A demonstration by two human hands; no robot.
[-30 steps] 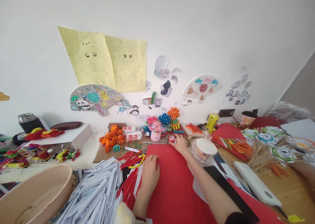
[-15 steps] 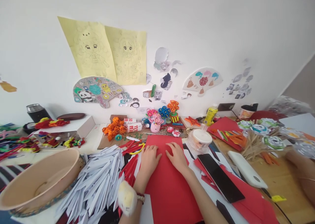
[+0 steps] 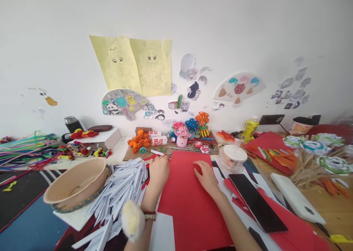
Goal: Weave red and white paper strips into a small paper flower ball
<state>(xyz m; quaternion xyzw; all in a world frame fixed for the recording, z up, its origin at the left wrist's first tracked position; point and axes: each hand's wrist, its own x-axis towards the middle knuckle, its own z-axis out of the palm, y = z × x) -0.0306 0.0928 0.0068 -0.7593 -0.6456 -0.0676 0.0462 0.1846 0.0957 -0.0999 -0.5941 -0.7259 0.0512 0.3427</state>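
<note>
A long red sheet of paper [image 3: 190, 203] lies in front of me. My right hand [image 3: 205, 177] rests on its right half, fingers loosely spread and slightly bent. Off the sheet's upper left edge, my left hand [image 3: 159, 170] is closed, its fingers curled down over red paper pieces [image 3: 150, 158]. Whatever those fingers hold, if anything, is hidden. A fluffy white and yellow wristband puff [image 3: 132, 219] hangs at my left wrist. Beside that arm lies a heap of folded white paper strips [image 3: 121, 192].
An oval beige basin [image 3: 75, 184] stands left of the strips. Paper flowers in small pots [image 3: 182, 138] line the wall. To the right are a lidded plastic cup [image 3: 234, 157], a black phone [image 3: 256, 203], a white power bank [image 3: 298, 197] and rosettes on sticks [image 3: 335, 164].
My left hand has left the red sheet, moved to its left edge and curled closed. My right hand stays on the sheet. The view has shifted, and the other person's hand at right is out of sight.
</note>
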